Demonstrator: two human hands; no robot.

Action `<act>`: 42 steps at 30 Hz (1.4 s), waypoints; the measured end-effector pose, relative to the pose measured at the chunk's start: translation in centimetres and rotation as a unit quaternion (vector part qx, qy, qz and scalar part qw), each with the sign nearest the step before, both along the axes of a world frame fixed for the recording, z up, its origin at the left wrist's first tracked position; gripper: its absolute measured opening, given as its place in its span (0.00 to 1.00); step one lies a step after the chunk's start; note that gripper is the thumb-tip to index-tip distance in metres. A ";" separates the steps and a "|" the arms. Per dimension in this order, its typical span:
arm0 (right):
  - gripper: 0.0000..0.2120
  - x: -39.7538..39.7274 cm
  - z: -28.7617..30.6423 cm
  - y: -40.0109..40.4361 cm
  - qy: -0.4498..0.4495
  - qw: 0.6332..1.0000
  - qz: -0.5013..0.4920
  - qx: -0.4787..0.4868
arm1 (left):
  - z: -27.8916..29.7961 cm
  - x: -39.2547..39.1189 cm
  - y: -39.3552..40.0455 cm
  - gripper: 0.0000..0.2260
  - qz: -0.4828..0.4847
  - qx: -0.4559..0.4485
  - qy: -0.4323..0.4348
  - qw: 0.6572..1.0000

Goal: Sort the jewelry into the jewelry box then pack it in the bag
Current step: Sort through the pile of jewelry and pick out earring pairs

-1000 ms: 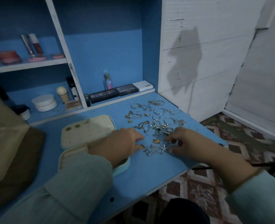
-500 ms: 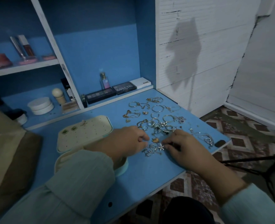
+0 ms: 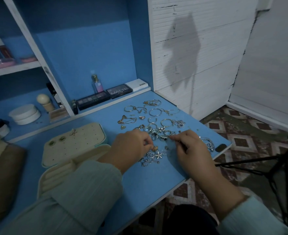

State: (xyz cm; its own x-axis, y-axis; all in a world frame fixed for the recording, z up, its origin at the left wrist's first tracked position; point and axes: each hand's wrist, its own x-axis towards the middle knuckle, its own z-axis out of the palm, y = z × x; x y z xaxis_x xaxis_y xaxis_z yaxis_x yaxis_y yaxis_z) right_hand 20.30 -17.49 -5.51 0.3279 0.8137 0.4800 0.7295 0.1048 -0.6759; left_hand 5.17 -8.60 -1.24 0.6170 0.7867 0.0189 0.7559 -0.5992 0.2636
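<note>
blue tabletop (image 3: 92, 167), head view. jewelry (image 3: 156, 122) lies scattered over the far right part: hoops, chains, rings, small charms. jewelry box (image 3: 75, 146) sits open at left, lid flat toward the shelves, with two green studs (image 3: 56, 140) and a star earring (image 3: 73, 132) pinned to the lid panel; the base is partly under the left sleeve (image 3: 82, 197). left hand (image 3: 131, 146): fingers curled, tips pinching a small gold charm (image 3: 154, 148) just above a cluster of silver pieces (image 3: 151, 157). right hand (image 3: 189, 146): fingers curled, tips pinched at the rings near the pile's middle; exact piece held cannot be told. tan bag (image 3: 2, 168) at the far left edge. makeup palettes (image 3: 104, 97) and a small bottle (image 3: 95, 83) on the back ledge.
</note>
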 end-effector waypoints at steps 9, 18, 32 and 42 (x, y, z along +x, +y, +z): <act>0.09 -0.3 -0.9 0.1 -0.066 0.998 -0.002 0.022 | -0.4 -0.3 0.2 0.08 -0.049 0.037 -0.005 0.998; 0.10 -0.5 -0.7 -0.1 -0.110 0.994 0.018 -0.004 | -0.3 -0.2 0.0 0.07 -0.061 0.051 -0.019 0.997; 0.10 2.1 2.0 0.4 -0.051 0.998 -0.015 -0.030 | -0.8 -0.4 0.0 0.04 -0.022 -0.043 -0.140 0.989; 0.15 7.9 3.7 2.7 -0.142 0.938 -0.116 -0.295 | -0.6 -0.4 0.0 0.08 -0.009 -0.120 -0.214 0.969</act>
State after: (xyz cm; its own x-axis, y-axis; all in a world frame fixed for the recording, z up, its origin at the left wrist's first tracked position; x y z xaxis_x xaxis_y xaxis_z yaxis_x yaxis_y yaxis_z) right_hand 28.25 -14.82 -1.84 0.4560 0.8877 0.0634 0.8456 -0.4100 -0.3419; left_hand 4.81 -8.58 -1.86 0.6062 0.7898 0.0932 0.5368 -0.4928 0.6849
